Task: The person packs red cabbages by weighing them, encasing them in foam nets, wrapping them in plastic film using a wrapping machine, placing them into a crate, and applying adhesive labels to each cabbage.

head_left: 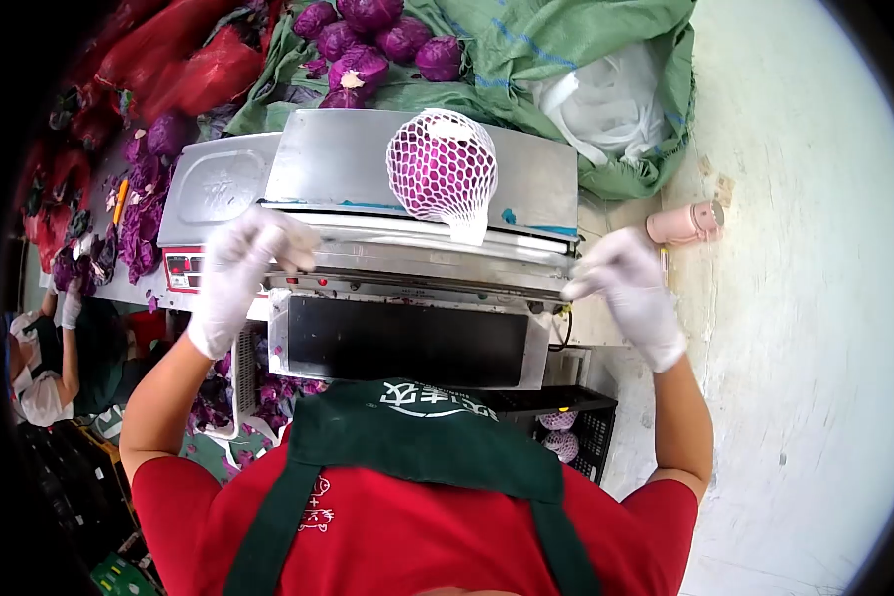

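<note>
A purple cabbage (429, 171) in a white foam net (470, 214) rests on the metal top of a film-wrapping machine (333, 149), straight ahead of me. My left hand (253, 258), in a white glove, is at the machine's left front with its fingers pinched. Also gloved, my right hand (621, 283) pinches at the right end. Between them, a strip of clear plastic film (447, 260) appears stretched across the front bar; it is faint and hard to make out. Nearer my body lies the machine's black plate (407, 341).
Several bare cabbages (368, 50) lie behind the machine beside a green woven sack (656, 149). Red net bags (179, 70) fill the back left. A pink cylinder (685, 223) stands right. A black crate (594, 437) holds netted cabbages below. A co-worker's gloved hand (72, 306) shows far left.
</note>
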The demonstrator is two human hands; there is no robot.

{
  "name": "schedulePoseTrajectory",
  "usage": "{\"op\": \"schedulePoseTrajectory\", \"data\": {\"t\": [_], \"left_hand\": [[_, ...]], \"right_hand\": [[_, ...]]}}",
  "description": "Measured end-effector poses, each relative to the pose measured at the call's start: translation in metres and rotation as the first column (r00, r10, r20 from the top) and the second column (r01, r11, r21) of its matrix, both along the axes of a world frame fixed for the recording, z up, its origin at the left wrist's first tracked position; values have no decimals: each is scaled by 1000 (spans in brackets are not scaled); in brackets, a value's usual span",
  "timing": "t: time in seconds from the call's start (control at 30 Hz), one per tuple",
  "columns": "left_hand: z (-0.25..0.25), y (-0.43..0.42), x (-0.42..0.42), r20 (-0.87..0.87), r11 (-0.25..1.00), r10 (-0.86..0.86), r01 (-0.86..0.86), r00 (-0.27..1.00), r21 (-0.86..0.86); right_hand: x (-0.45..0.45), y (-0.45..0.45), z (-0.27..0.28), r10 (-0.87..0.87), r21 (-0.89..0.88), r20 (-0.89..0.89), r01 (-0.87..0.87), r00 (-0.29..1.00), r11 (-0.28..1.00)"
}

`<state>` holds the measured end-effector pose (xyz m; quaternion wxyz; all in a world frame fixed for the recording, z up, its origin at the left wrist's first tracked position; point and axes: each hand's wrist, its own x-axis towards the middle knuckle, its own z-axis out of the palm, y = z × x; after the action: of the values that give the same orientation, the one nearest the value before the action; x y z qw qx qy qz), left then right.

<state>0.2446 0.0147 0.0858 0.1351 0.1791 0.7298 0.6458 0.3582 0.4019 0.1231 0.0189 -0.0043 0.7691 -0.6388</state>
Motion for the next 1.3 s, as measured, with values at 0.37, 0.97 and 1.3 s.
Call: {"op": "schedulePoseTrajectory", "data": {"t": [0.37, 0.97, 1.3], "left_hand": [[-62, 109, -121, -250, 911, -408, 373, 878, -179], [-123, 63, 77, 816, 810, -577, 110, -29, 576], [-74, -20, 134, -431, 907, -57, -133, 901, -399]], "right_hand": [[-170, -7, -127, 357, 547, -244, -176, 901, 818], [50, -71, -92, 466, -412, 723, -223, 510, 883], [141, -66, -118, 17, -403, 562, 256, 827, 878]]}}
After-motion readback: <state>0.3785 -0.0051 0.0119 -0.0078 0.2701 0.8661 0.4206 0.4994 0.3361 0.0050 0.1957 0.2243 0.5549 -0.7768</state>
